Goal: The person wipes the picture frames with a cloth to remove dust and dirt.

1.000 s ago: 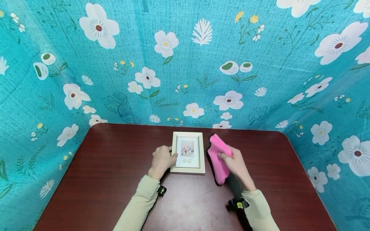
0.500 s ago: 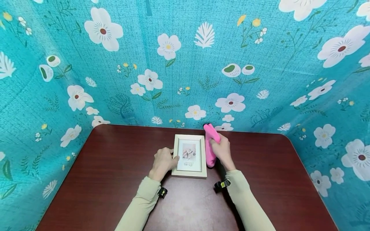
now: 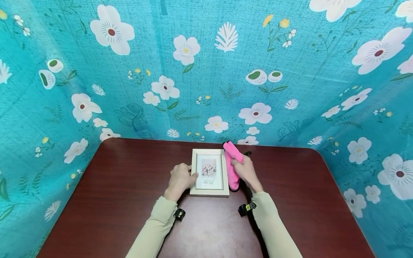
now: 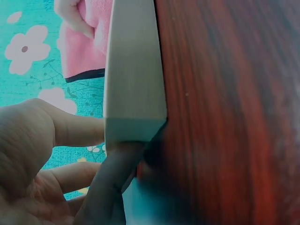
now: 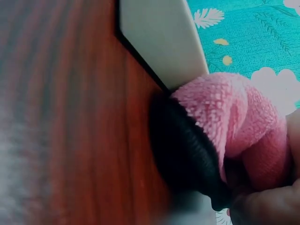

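A pale cream picture frame [image 3: 209, 193] with a blossom print lies flat on the dark red-brown table. My left hand [image 3: 179, 181] grips its left edge, thumb on the front; in the left wrist view the fingers [image 4: 77, 131] meet the frame's side [image 4: 133, 70]. My right hand [image 3: 246, 171] holds a bunched pink cloth [image 3: 231, 163] with black edging against the frame's right side. The right wrist view shows the folded cloth [image 5: 225, 112] touching the frame's corner [image 5: 159, 42], with part of the hand [image 5: 267, 204] at the lower right.
The dark wood table [image 3: 129, 172] has rounded far corners. Behind it and at both sides hangs a turquoise flowered cloth [image 3: 200, 71], close to the table's far edge. A small black device [image 3: 179, 214] sits on the left wrist, another device [image 3: 247, 208] on the right.
My right hand has brought the pink cloth leftward from beside the frame up against its right edge, then slid slightly nearer. My left hand keeps its grip on the frame.
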Demonstrator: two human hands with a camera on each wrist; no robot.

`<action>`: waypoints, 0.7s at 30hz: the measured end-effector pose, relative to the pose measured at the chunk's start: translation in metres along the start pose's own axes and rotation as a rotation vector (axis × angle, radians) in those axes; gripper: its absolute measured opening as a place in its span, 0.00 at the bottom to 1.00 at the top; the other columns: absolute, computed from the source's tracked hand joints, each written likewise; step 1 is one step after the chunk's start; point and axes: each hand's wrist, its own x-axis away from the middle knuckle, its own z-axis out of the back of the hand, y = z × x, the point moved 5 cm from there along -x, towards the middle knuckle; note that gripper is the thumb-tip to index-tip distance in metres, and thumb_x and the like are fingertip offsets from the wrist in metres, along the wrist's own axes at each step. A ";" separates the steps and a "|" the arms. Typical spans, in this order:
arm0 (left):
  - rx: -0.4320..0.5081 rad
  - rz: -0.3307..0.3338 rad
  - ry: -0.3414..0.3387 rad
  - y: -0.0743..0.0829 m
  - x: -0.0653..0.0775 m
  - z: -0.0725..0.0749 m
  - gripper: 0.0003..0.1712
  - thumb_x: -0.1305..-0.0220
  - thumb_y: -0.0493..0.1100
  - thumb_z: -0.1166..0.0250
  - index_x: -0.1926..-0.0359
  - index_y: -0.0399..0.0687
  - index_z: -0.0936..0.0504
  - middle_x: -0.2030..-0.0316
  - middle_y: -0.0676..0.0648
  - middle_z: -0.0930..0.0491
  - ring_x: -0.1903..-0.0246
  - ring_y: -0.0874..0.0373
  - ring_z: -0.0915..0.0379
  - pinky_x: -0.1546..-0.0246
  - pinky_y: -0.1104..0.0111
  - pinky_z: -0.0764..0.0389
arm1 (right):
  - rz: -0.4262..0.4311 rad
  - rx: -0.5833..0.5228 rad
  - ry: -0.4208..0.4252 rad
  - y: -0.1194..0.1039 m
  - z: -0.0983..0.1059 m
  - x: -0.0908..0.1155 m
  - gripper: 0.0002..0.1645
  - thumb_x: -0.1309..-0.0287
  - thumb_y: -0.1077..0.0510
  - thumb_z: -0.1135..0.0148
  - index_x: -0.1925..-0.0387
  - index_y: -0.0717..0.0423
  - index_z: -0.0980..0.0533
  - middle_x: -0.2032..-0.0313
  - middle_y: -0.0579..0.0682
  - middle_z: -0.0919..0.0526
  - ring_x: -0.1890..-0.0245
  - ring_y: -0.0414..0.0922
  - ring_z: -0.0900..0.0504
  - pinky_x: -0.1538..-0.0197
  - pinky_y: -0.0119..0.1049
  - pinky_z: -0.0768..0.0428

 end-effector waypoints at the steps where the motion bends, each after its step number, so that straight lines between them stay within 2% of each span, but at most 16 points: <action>1: -0.001 -0.001 0.004 0.000 0.000 0.000 0.27 0.32 0.50 0.28 0.37 0.41 0.14 0.75 0.50 0.22 0.72 0.54 0.30 0.77 0.66 0.33 | 0.000 0.002 -0.003 0.000 0.000 0.001 0.13 0.31 0.58 0.39 0.50 0.61 0.17 0.62 0.56 0.17 0.65 0.48 0.21 0.62 0.38 0.24; 6: 0.000 -0.001 0.005 -0.001 -0.001 0.000 0.27 0.31 0.50 0.28 0.37 0.41 0.14 0.75 0.50 0.23 0.71 0.52 0.30 0.75 0.65 0.33 | -0.016 -0.005 -0.008 0.002 0.002 0.009 0.14 0.32 0.58 0.37 0.49 0.61 0.17 0.64 0.55 0.18 0.65 0.47 0.22 0.62 0.37 0.25; 11: 0.000 -0.005 0.008 -0.001 -0.001 0.001 0.27 0.32 0.49 0.28 0.37 0.41 0.14 0.76 0.49 0.24 0.71 0.52 0.29 0.74 0.64 0.31 | -0.017 0.007 -0.005 0.003 0.003 0.019 0.09 0.34 0.59 0.36 0.57 0.61 0.18 0.68 0.53 0.19 0.67 0.46 0.23 0.64 0.37 0.25; 14: -0.008 -0.017 0.018 0.000 0.000 0.001 0.27 0.32 0.49 0.27 0.37 0.40 0.13 0.72 0.47 0.20 0.67 0.51 0.27 0.70 0.63 0.28 | -0.012 0.015 0.005 0.002 0.003 0.025 0.07 0.35 0.60 0.36 0.60 0.61 0.18 0.69 0.53 0.20 0.68 0.46 0.24 0.65 0.37 0.26; 16: -0.020 -0.026 0.028 -0.001 0.000 0.001 0.26 0.33 0.49 0.27 0.38 0.40 0.13 0.65 0.45 0.14 0.66 0.51 0.27 0.69 0.63 0.28 | -0.008 0.022 0.007 0.001 0.003 0.029 0.07 0.36 0.60 0.36 0.61 0.61 0.18 0.69 0.53 0.20 0.68 0.46 0.24 0.65 0.37 0.26; 19: -0.011 -0.026 0.019 -0.001 0.000 0.001 0.27 0.32 0.49 0.28 0.38 0.39 0.13 0.63 0.42 0.13 0.70 0.52 0.29 0.73 0.64 0.29 | -0.003 0.041 0.009 -0.001 0.004 0.036 0.07 0.36 0.61 0.36 0.60 0.61 0.18 0.69 0.53 0.20 0.68 0.46 0.25 0.65 0.37 0.26; 21: 0.000 -0.020 0.013 -0.001 0.000 0.001 0.27 0.32 0.49 0.28 0.37 0.39 0.14 0.65 0.43 0.14 0.73 0.53 0.30 0.76 0.65 0.31 | -0.002 0.054 0.003 -0.002 0.005 0.041 0.07 0.36 0.61 0.36 0.60 0.62 0.18 0.69 0.54 0.20 0.68 0.47 0.24 0.66 0.37 0.26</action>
